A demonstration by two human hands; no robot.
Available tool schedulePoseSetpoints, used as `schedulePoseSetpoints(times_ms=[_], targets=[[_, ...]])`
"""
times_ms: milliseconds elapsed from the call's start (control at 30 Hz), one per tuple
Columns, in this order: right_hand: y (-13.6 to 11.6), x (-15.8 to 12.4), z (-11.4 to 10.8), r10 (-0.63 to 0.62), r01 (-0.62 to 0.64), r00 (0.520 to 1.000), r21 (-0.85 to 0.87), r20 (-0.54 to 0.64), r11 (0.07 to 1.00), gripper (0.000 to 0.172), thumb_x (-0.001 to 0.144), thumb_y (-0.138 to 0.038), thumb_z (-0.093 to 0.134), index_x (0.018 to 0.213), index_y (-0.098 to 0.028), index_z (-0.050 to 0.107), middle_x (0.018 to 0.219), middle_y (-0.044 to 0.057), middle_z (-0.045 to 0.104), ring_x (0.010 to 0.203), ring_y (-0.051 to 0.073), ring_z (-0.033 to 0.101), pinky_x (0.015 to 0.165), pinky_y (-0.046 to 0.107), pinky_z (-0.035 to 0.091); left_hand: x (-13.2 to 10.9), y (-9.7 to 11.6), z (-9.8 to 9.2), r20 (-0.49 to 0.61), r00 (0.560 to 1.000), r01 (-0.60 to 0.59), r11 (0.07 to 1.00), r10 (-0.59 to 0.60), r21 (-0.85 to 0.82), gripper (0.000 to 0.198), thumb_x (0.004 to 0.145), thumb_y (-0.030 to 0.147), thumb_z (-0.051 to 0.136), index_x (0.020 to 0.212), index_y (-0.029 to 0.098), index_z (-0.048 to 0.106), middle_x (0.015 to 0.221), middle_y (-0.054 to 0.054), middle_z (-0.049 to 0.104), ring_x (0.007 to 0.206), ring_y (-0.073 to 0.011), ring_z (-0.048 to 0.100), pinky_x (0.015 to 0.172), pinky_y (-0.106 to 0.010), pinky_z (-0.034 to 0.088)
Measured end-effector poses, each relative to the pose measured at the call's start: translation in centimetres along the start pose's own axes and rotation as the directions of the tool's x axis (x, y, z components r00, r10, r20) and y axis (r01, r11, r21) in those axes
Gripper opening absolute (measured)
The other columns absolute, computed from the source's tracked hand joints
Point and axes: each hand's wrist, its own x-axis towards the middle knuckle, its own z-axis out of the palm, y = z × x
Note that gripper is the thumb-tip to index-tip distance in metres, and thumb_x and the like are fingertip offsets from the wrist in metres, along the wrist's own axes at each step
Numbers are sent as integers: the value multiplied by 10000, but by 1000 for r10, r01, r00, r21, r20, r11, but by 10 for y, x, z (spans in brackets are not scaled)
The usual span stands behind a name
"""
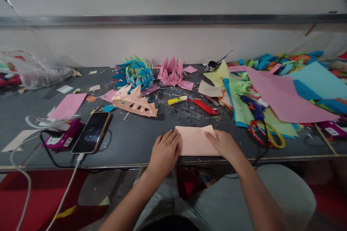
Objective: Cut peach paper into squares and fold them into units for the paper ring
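A peach sheet of paper (195, 140) lies folded at the near edge of the dark table (135, 140). My left hand (165, 151) rests on the sheet's left side, fingers stretched flat and pressing it down. On the right side sits my right hand (223, 143), its fingers laid flat over the paper's edge. A folded peach spiky paper piece (135, 103) lies further back. Behind it stand a blue-green folded paper ball (135, 73) and a pink folded piece (171, 72).
A phone (91, 132) on a white cable lies at the left beside a magenta device (63, 137). A glue stick (177, 100), a red cutter (205, 107), scissors (267, 134) and a blue glue gun (253, 107) sit mid-table. Coloured sheets (284, 97) pile at the right.
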Motion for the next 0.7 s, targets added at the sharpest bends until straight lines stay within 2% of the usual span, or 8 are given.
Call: schedulePoseSetpoints(times_ms=[167,367,600,700], targets=[[3,1,1,-3,3,1000,15,-11,1000,317,841,-350,398,666,-160,583,720,115,668,684,217,612,554,244,323,-2,0,1,-22,1000,6,1000,-6,-14,310,860,188,441,1160,188,519,1263,-52,538,1155,-218,482,882,-374,400],[2,1,1,-13,13,1000,10,-18,1000,310,845,-350,393,682,-165,581,766,124,680,725,228,622,577,244,337,-2,-1,1,-22,1000,16,999,-17,-34,317,855,187,446,1160,182,531,1263,-63,537,1161,-216,476,904,-368,390],[-1,-1,-3,-10,10,1000,-9,-22,1000,325,848,-356,394,687,-169,606,766,121,689,717,226,630,560,241,344,0,3,-5,35,998,48,998,-46,-41,325,856,176,448,1171,183,526,1276,-58,526,1183,-200,454,924,-360,376],[-3,-2,-5,1,-2,1000,-39,-14,999,331,848,-360,403,697,-165,624,742,122,685,703,226,627,558,245,344,4,-1,-11,105,993,54,998,-52,-17,307,866,209,459,1162,190,535,1252,-45,548,1168,-200,466,904,-360,386]])
